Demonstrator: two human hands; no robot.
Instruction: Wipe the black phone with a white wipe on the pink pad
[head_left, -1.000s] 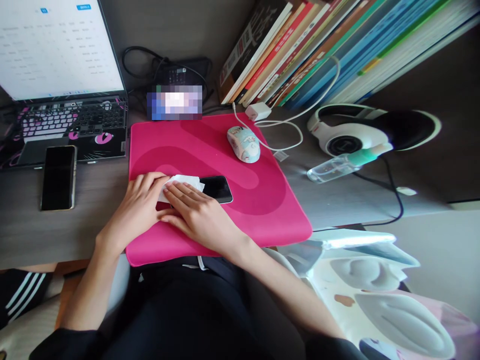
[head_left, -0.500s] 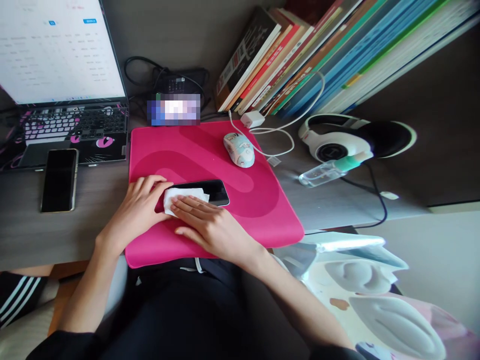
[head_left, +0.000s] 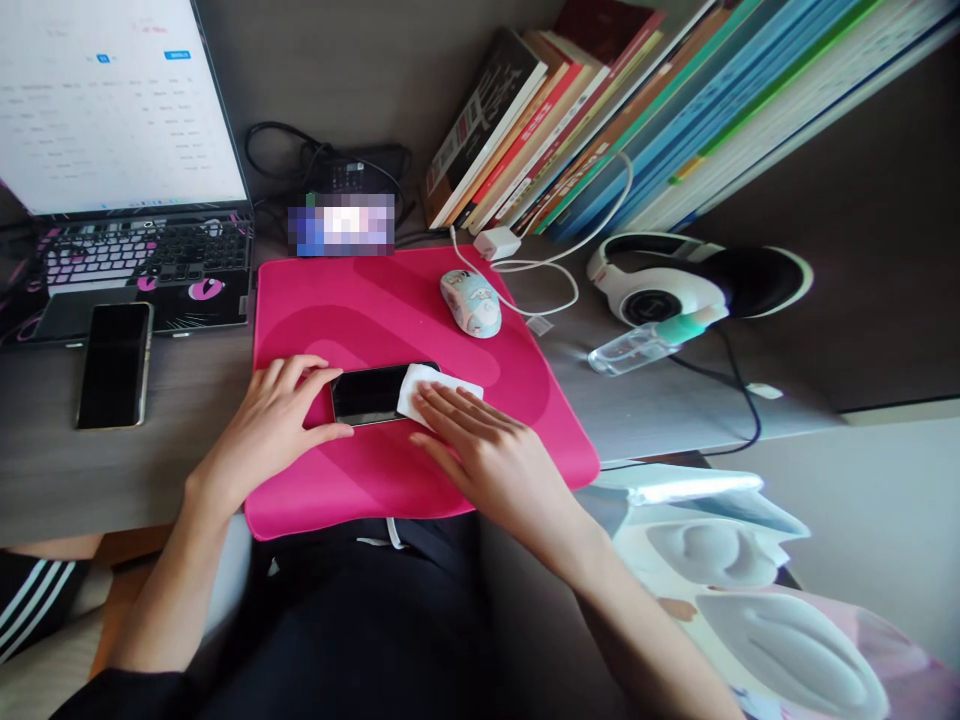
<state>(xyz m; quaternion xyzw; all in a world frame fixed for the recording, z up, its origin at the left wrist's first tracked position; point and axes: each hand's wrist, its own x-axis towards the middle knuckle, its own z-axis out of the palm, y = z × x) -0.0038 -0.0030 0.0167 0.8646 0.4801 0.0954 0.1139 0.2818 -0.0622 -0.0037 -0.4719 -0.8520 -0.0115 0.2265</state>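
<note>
A black smartphone [head_left: 367,394] lies flat on the pink desk mat [head_left: 322,490]. My left hand [head_left: 281,415] grips its left end between thumb and fingers. Over the phone's right end is a white tissue [head_left: 411,388], which reaches past the edge onto the mat. My right hand [head_left: 487,445] presses the tissue down with its fingers laid together on top, thumb apart at the near side. Part of the phone's screen is hidden under the tissue and fingers.
Left stand a laptop [head_left: 142,260] and a second phone [head_left: 114,365]. Behind the mat's right side are a patterned mouse [head_left: 471,303], a white charger with cable [head_left: 497,243] and leaning books [head_left: 517,130]. Headphones [head_left: 637,285] and a clear spray bottle [head_left: 634,350] lie at the right.
My right hand has slid right along the phone with the tissue, from its left part to its right end, baring the left of the screen. My left hand stays at the phone's left end.
</note>
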